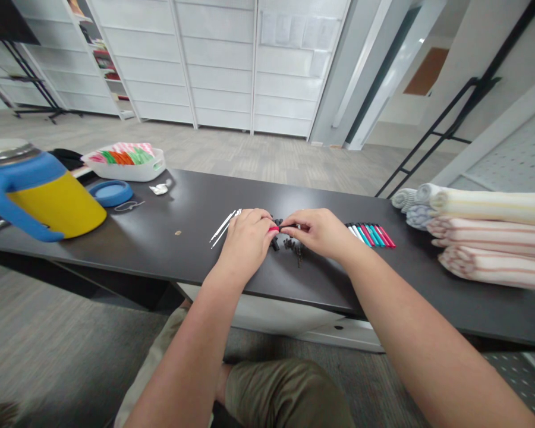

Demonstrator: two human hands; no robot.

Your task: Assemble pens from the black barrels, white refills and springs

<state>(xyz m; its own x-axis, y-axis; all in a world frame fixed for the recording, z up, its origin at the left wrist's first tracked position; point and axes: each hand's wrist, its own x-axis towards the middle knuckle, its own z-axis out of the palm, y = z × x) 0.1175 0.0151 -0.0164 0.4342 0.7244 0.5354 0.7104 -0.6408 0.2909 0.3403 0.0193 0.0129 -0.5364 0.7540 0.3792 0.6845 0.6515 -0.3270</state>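
- Here's the left hand (251,233), palm down over the dark grey, smooth-topped table (187,208), fingers curled in and pinching a slim red plastic piece (273,229).
- And right opposite, the right hand (314,230), thumb and fingertips drawn together on a thin black piece (289,226), its end right up against the red one; whether the two are joined, I can't tell.
- Just below the fingertips, a loose cluster of small dark parts (293,244), with short black cylindrical pieces (275,244) beside it, partly hidden by the left hand.
- Out to the left, thin white sticks (223,229) lie side by side, their far ends near that hand's knuckles.
- Over to the right, a neat row of white, teal and red pens with black ends (371,235), partly behind the right wrist.
- Further right, rolled striped cloths (494,232) in a stack; far left, a big yellow-and-blue mug (57,199) and its neighbour, a round blue lid (110,193).
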